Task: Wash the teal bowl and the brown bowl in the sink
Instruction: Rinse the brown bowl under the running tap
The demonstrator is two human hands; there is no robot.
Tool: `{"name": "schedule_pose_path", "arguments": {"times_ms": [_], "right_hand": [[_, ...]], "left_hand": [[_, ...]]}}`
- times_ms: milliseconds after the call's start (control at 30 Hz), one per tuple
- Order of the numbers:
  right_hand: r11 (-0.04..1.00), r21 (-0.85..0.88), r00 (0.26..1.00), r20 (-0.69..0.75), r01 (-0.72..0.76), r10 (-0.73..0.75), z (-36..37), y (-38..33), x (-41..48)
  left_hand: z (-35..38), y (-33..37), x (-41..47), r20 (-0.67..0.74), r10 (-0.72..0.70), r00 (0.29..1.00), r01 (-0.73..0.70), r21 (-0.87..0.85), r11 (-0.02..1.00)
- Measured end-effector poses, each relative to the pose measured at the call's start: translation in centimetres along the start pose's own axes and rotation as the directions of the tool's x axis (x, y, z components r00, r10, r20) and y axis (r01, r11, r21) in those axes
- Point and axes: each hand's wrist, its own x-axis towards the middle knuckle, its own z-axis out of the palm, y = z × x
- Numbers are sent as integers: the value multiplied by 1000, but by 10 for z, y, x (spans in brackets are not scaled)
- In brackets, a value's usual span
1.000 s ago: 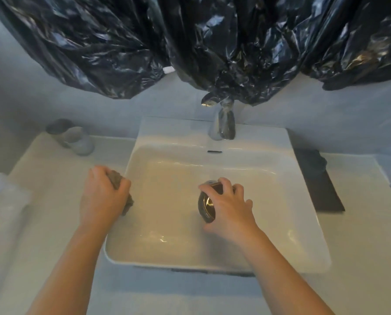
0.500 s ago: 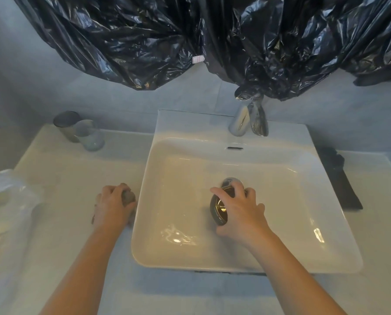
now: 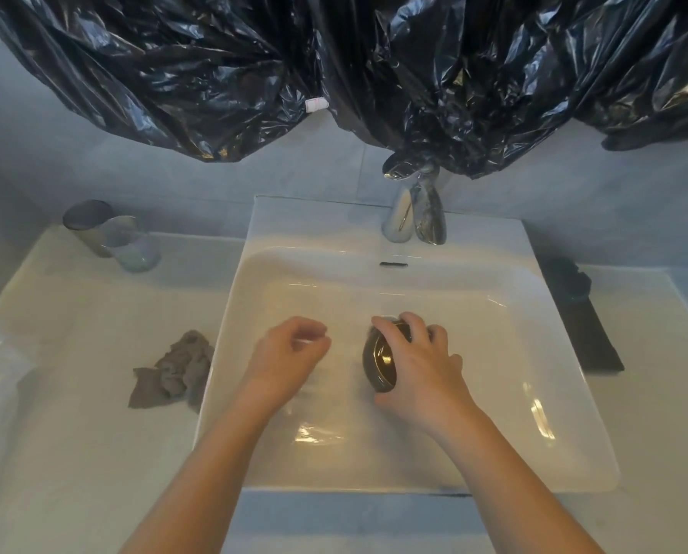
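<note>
Our right hand [image 3: 418, 365] grasps the brown bowl [image 3: 379, 363] mid-sink [image 3: 534, 393], tipped on its side, mouth facing 9 o'clock. There our left hand [image 3: 290, 353] hovers near it, loosely curled and empty; we judge it best placed to rub inside. We cannot see the teal bowl

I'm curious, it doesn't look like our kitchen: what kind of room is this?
Probably a bathroom: a white rectangular sink sits on a white counter, a chrome faucet stands at its back, and two tumblers stand at the counter's back left.
</note>
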Motion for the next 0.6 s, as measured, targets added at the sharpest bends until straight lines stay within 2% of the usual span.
{"name": "schedule_pose_path", "arguments": {"times_ms": [67, 100, 167, 267, 400, 433, 500, 533, 600], "right_hand": [[1000, 2, 1000, -6, -1, 1, -3, 8, 2], [1000, -1, 1000, -8, 2, -2, -3, 11, 3], [1000, -5, 1000, -14, 17, -17, -5, 17, 5], [998, -10, 998, -18, 59, -59, -9, 23, 7], [993, -11, 993, -9, 120, -121, -16, 31, 8], [990, 34, 991, -3, 135, -135, -18, 36, 9], [955, 278, 993, 14, 107, -115, -27, 47, 10], [894, 445, 997, 34, 53, -76, -31, 54, 11], [667, 739, 992, 125, -96, 4, -36, 67, 17]], "left_hand": [[20, 4, 4, 242, -123, 962, 160, -142, 977], [28, 5, 6, 342, -134, 930, 205, -181, 962], [39, 7, 9, 453, -85, 887, 202, -215, 956], [53, 10, 14, 476, -37, 879, 184, -267, 946], [61, 22, 16, 441, -49, 896, 204, -312, 928], [61, 24, 17, 424, -52, 904, 198, -310, 930], [58, 27, 20, 387, -51, 921, 181, -308, 934], [55, 29, 22, 369, -45, 928, 170, -314, 934], [48, 36, 26, 357, -26, 934, 155, -338, 928]]}}
